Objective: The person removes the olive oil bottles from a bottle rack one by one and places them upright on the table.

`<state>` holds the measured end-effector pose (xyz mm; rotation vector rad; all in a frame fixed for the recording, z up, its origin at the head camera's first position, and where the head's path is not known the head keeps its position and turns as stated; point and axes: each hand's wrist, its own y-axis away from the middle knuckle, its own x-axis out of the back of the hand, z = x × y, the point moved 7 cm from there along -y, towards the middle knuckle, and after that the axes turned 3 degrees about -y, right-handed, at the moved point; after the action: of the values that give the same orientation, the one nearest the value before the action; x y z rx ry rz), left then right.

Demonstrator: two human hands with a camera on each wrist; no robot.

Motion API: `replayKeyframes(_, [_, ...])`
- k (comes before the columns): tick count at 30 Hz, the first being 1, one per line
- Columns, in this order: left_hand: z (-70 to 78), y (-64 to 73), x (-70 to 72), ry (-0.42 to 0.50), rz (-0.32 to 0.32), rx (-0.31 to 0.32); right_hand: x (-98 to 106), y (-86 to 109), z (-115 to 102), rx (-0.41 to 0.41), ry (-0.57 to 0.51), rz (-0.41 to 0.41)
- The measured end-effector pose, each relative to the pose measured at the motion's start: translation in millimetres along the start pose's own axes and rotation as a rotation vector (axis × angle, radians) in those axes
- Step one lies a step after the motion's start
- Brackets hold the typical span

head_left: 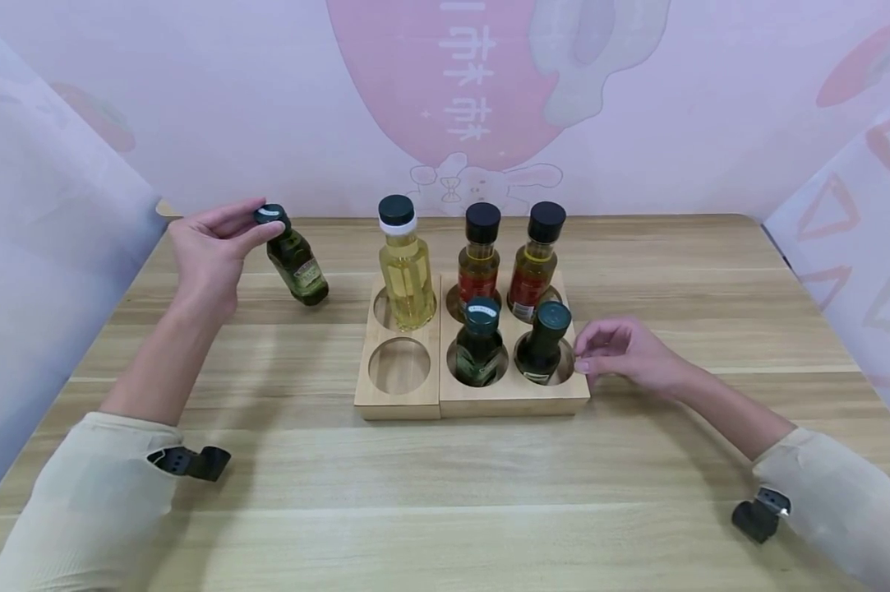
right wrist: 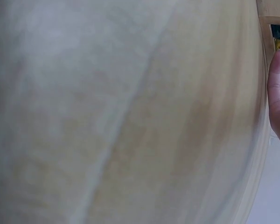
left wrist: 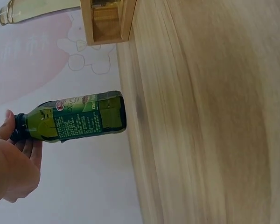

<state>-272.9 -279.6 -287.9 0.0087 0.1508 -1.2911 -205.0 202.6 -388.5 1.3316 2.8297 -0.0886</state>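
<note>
One green bottle (head_left: pixel 299 267), left of the frame; we see the left hand (head_left: pixel 211 251) pinching its cap (head_left: pixel 270 214). One wooden rack (head_left: pixel 518 406), centre, five bottles (head_left: pixel 478 284) inside. Right hand (head_left: pixel 625 353), fingers relaxed, at the rack's right edge.

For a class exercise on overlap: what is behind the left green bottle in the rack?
Behind the green bottle stands a black-capped bottle with a red label. The green bottle's cap covers part of its lower front; what lies there cannot be seen.
</note>
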Motion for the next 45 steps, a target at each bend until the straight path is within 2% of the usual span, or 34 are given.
replayKeyframes(12, [-7.2, -15.7, 25.3, 0.011, 0.072, 0.057, 0.5, -1.0, 0.8, 0.013, -0.003, -0.011])
replayKeyframes(18, [-10.5, -20.3, 34.8, 0.054, 0.115, 0.097, 0.7, -0.3, 1.2, 0.015, 0.001, -0.015])
replayKeyframes(28, [-9.0, -24.7, 53.7, 0.068, 0.168, 0.086, 1.2, -0.9, 2.7, 0.005, 0.015, -0.010])
replayKeyframes(34, [-10.4, -26.0, 59.0, 0.107, 0.184, 0.074, 1.9, -1.0, 2.7, 0.010, 0.013, -0.011])
replayKeyframes(45, [-10.5, -26.7, 59.7, 0.082, 0.193, 0.087, 3.1, -1.2, 2.5, 0.006, 0.018, 0.002])
